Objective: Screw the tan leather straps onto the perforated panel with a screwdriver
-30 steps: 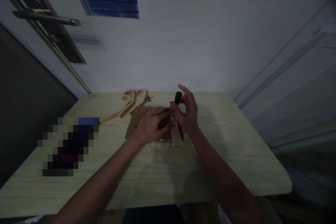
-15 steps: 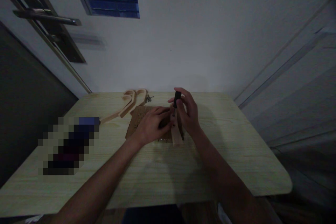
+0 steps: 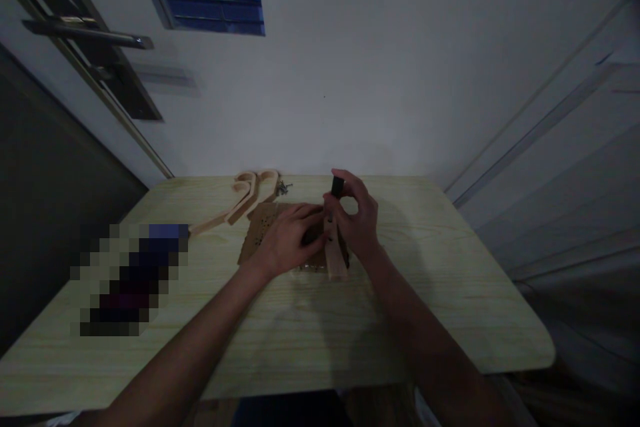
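A pale wooden piece [image 3: 337, 263] with dark holes lies on a sheet of brown cardboard [image 3: 256, 230], pointing toward me. My left hand [image 3: 287, 240] rests over the cardboard, its thumb and fingers closed on the wood's left side. Above the far part of that wood, my right hand [image 3: 361, 217] pinches the black handle of a screwdriver [image 3: 338, 185], held nearly upright. Its tip is hidden behind my fingers.
Several curved wooden hooks [image 3: 243, 203] lie at the back left, beside a small heap of screws [image 3: 284, 187]. A blurred-out dark object [image 3: 145, 267] sits on the left of the table [image 3: 450, 307]. Behind the table stands a white door with a metal handle [image 3: 90, 33].
My right thumb and fingers have shifted round the screwdriver handle, the thumb now lower and further left. My left hand and the wooden piece stay put.
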Tool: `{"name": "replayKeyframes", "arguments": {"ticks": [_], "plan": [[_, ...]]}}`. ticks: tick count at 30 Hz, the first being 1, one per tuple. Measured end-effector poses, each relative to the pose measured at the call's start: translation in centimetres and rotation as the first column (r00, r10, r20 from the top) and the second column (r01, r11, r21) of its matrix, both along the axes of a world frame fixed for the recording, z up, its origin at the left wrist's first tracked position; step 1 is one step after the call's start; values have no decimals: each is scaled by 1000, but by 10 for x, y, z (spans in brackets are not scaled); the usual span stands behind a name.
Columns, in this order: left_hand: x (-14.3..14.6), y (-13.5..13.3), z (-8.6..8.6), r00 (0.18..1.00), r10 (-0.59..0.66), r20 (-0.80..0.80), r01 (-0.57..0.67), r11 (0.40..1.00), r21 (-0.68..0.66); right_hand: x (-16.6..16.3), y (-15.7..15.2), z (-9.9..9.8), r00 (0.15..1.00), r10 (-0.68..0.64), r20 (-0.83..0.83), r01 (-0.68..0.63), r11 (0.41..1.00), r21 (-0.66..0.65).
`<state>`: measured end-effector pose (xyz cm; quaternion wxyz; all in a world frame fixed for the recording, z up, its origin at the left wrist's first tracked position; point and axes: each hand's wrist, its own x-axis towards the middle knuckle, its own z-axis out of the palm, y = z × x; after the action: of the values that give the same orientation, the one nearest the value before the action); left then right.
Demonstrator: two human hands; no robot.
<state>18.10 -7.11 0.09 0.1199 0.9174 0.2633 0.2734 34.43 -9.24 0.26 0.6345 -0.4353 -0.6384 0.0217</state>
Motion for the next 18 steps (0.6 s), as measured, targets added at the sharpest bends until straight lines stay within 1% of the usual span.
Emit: {"name": "replayKeyframes", "arguments": {"ticks": [6, 8, 11, 18], "plan": [[-1, 1, 1, 1000, -6, 2, 6, 1000, -13, 1, -5, 5, 992, 123, -15, -123, 992, -38], [-1, 2, 0, 1000, -7, 4, 7, 1000, -13, 1, -5, 6, 990, 139, -34, -140, 988, -57], [-1, 2, 0, 1000, -7, 7, 7, 1000, -14, 2, -3, 6, 992, 118, -46, -121, 991, -62], [-1, 2, -1, 1000, -15, 9, 15, 1000, -7, 2, 2, 0, 996, 37, -84, -38, 999, -14]]}}
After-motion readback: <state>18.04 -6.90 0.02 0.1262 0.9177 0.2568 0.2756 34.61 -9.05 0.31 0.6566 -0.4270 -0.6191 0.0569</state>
